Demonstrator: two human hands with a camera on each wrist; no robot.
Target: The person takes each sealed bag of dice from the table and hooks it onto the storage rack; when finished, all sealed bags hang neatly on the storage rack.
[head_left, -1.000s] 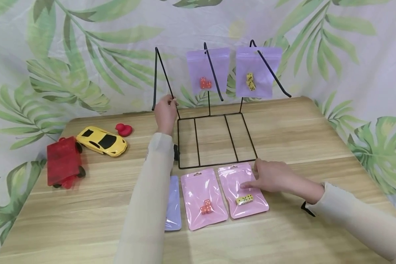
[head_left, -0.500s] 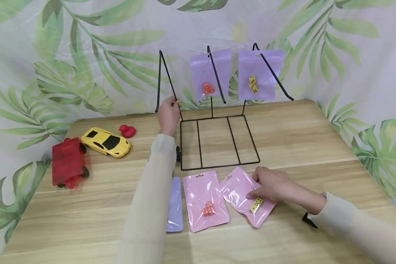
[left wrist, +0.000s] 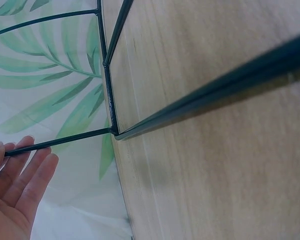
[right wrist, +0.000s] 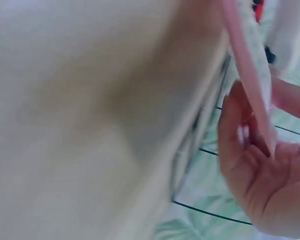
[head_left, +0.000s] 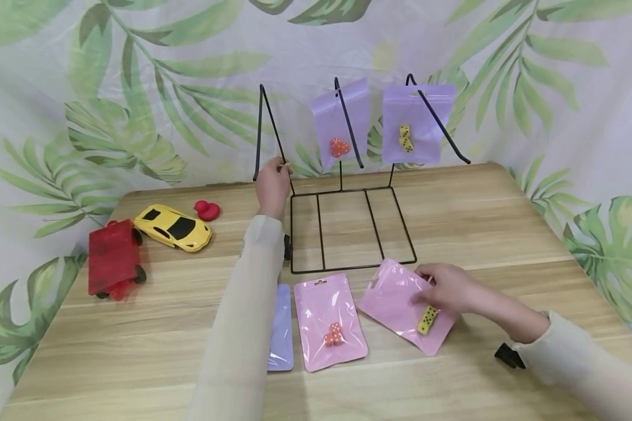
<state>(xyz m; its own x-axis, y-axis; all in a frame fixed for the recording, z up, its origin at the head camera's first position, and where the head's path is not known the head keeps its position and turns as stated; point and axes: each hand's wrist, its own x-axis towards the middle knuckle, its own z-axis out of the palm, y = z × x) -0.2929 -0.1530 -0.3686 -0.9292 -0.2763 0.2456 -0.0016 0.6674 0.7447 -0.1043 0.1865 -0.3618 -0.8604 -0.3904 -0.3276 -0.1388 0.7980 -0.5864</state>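
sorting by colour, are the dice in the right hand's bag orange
No, the head view shows yellow dice in the pink bag the right hand holds.

Pale, green-leaf-printed backdrop (head_left: 305,49) behind light wooden tabletop (head_left: 110,345); grain running sideways.

Pink bag (head_left: 392,301), blk-dotted yel. dice (head_left: 428,320)

You have two purple pouches (head_left: 423,134) at upper centre, two pink pouches (head_left: 327,307) at lower centre and one blue pouch (head_left: 281,327) beside them, five in all. You see four clusters of dice (head_left: 334,334), two orange and two yellow, single dice too small to count. You have one wire rack (head_left: 320,234) with three prongs (head_left: 348,124), one car (head_left: 172,227), one red vehicle (head_left: 113,257) and one duck (head_left: 208,210) at left, and two hands, left hand (head_left: 272,187) and right hand (head_left: 446,287).
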